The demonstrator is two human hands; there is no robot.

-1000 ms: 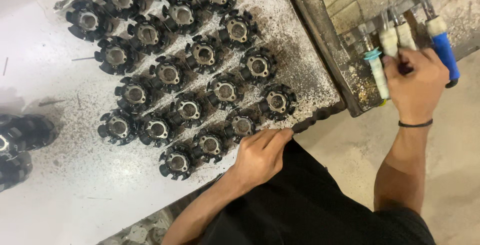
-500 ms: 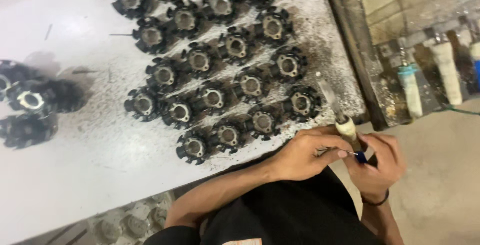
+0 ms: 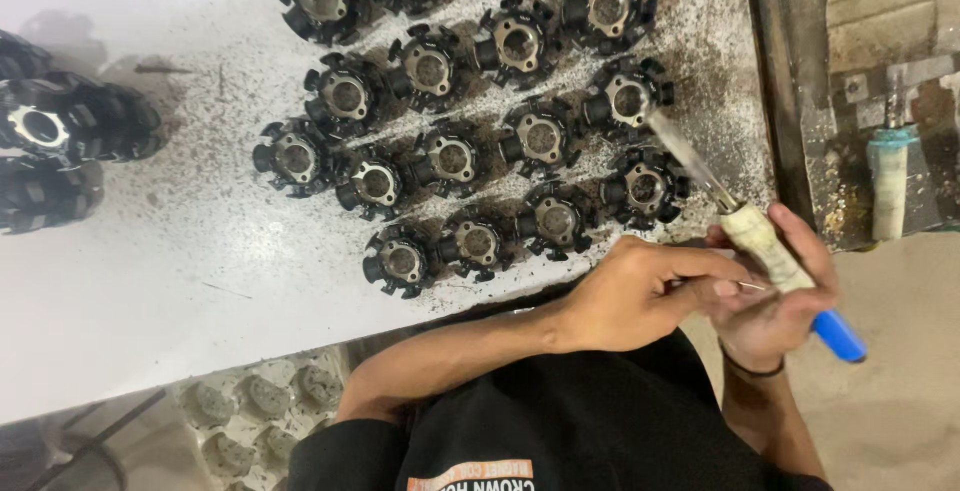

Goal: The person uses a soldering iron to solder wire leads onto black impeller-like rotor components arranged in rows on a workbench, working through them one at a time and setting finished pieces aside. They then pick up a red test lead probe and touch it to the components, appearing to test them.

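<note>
Seen from above, a person in a black shirt stood at a white worktable (image 3: pixel 130 311) dusted with dark metal filings. The right hand (image 3: pixel 770 301) was closed around the pale, grimy handle of a hand tool (image 3: pixel 765 251), gripping it firmly near the middle; the tool's blue end stuck out below the hand toward the lower right, while its thin metal shaft, blurred in this view, reached up and left toward the table's near right corner, its tip close to the nearest dark parts. The left hand (image 3: pixel 640 296) sat just beside the right one, its fingers curled loosely and the thumb and forefinger pinched together at the tool's handle, apparently on a thin wire or pin, though that was too small to tell for certain. A dark band circled the right wrist. On the table above the hands lay a cluster of round black toothed metal parts (image 3: pixel 455 161), each with a shiny centre ring, arranged in slanting rows and touching or nearly touching. A few more black parts (image 3: pixel 50 131) were stacked at the table's left edge, well apart from the cluster. To the right, past a rusty metal rail, another pale-handled tool (image 3: pixel 890 186) stood in a dirty rack.
</note>
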